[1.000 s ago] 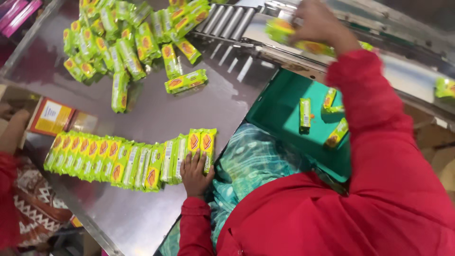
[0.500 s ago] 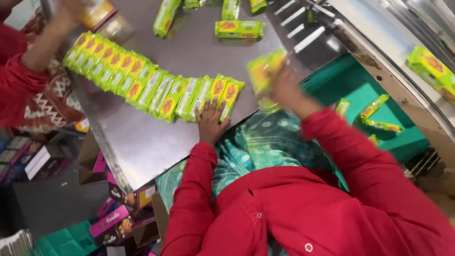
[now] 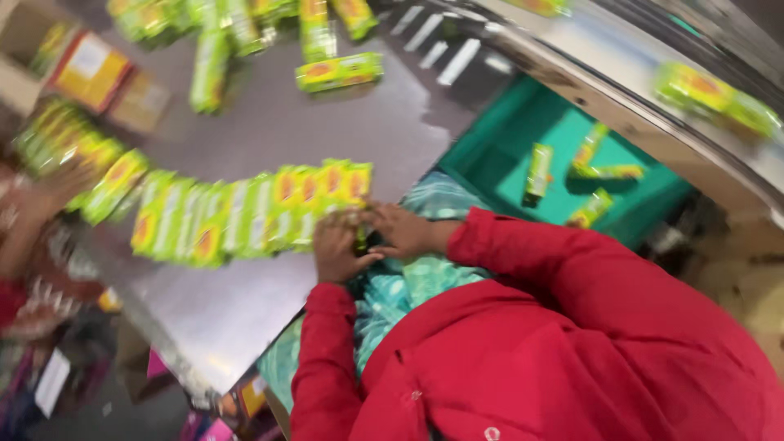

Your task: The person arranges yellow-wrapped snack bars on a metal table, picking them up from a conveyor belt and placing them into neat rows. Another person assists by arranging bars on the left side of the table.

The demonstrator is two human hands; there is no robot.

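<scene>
Packet row [image 3: 245, 214] now seemingly touched by right hand [image 3: 402, 231]

Green-yellow packets [image 3: 253, 208] lie in a row on the table; more sit in a teal tray [image 3: 498, 159].

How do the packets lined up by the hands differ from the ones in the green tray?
The packets in the row lie side by side, edges touching, on the metal table; the tray packets lie scattered and apart at different angles in the green tray. The row holds many, the tray only about four. Both hands, left and right, meet at the row's end; nobody touches the tray packets. Both sets are green and yellow.
</scene>
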